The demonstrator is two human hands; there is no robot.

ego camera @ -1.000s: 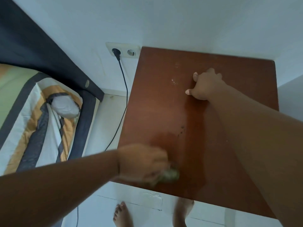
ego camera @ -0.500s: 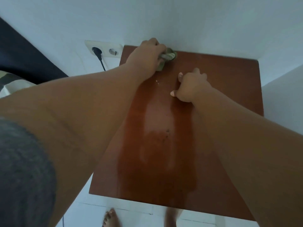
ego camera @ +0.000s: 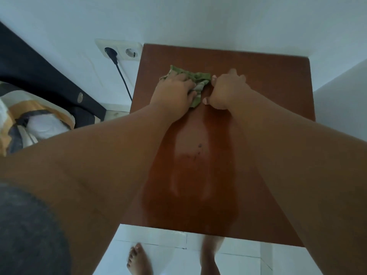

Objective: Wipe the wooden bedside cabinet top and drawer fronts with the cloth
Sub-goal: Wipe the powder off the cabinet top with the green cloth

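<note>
**Head view, looking down.** A double wall socket (ego camera: 119, 49) with one black plug and cable (ego camera: 123, 81) is seen at upper left, just beside the cabinet's rear left corner. A dark headboard (ego camera: 39, 76) and striped bedding (ego camera: 45, 118) occupy the left edge. Much of the cabinet top (ego camera: 278, 100) is masked by the two forearms, which cross the frame from the lower corners; a grey sleeve (ego camera: 25, 235) fills the lower left.

The top is reddish-brown wood, set into a corner of white wall (ego camera: 198, 16). A darker wet patch (ego camera: 190, 195) runs down its middle, with a few dark specks (ego camera: 198, 148) in it. White floor tiles (ego camera: 158, 239) and a bare foot (ego camera: 139, 259) are seen below the front edge.

The green cloth (ego camera: 198, 78) lies bunched on the rear middle of the top. Its visible length runs left to right, with one corner pointing toward the lower frame. It is gripped under the curled fingers of the left hand (ego camera: 172, 96). The right hand (ego camera: 226, 90), fingers bent under and holding nothing, is rested on the wood just beside the cloth.
</note>
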